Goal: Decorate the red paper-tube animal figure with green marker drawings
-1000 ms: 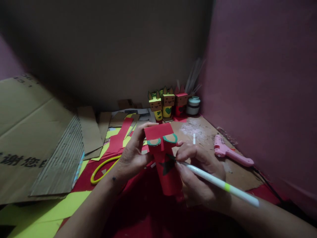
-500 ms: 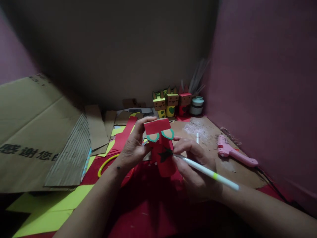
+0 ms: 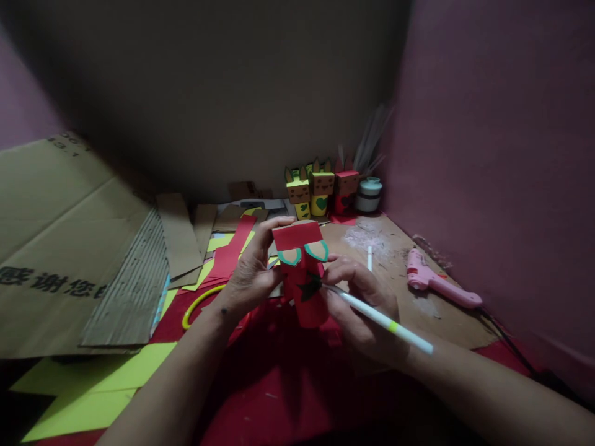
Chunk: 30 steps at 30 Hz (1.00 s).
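Observation:
A red paper figure (image 3: 313, 313) with a box-like head and two green-edged tan ears is held in front of me, the ears toward me. My left hand (image 3: 255, 272) is closed round its left side, fingers behind the head. Between the fingers of my right hand (image 3: 360, 300) is a white marker pen (image 3: 372, 314) with a yellow-green band. The pen's tip touches a dark green patch (image 3: 308, 288) on the red body. The patch's full outline is partly hidden by the tip.
Several finished-looking paper figures (image 3: 321, 192) stand at the back beside a pale blue pot (image 3: 369, 195). On the right lies a pink glue gun (image 3: 425, 275) with its cord. Cardboard (image 3: 51, 248), yellow paper (image 3: 106, 384), red strips (image 3: 232, 251) and a yellow-handled tool (image 3: 188, 313) lie left.
The marker's back end has swung slightly left, and its tip has shifted a little over the green patch. My left hand keeps its hold on the figure. The view has moved slightly.

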### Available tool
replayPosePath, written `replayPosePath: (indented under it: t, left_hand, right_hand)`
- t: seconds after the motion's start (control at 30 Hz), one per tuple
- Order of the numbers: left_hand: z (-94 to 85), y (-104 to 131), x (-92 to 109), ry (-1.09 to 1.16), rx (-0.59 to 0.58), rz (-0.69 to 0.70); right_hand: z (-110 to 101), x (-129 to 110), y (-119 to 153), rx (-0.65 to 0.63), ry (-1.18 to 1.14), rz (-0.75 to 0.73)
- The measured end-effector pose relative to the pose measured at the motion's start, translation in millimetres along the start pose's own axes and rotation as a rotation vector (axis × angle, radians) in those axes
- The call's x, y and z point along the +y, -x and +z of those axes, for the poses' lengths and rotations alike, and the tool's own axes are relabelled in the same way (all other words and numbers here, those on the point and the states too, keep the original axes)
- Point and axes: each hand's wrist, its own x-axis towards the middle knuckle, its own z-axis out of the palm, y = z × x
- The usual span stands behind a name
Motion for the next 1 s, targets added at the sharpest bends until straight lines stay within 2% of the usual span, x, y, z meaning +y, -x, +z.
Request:
replayPosePath:
  t: [0.23,0.5,1.0]
  left_hand:
    - [-1.3,1.4,-6.8,-0.017,0.001,0.055]
    - [-1.4,2.4,-5.4,-0.009,-0.013,0.097]
    - [0.8,-0.2,-4.5,-0.084,0.018,0.099]
  right_hand:
    - [-0.2,2.5,-1.9,0.008,0.001,-0.078]
    - [-1.1,2.8,-0.5,-0.006,0.018,-0.113]
    - [0.1,-2.0,-2.9,-0.026,0.076,-0.168]
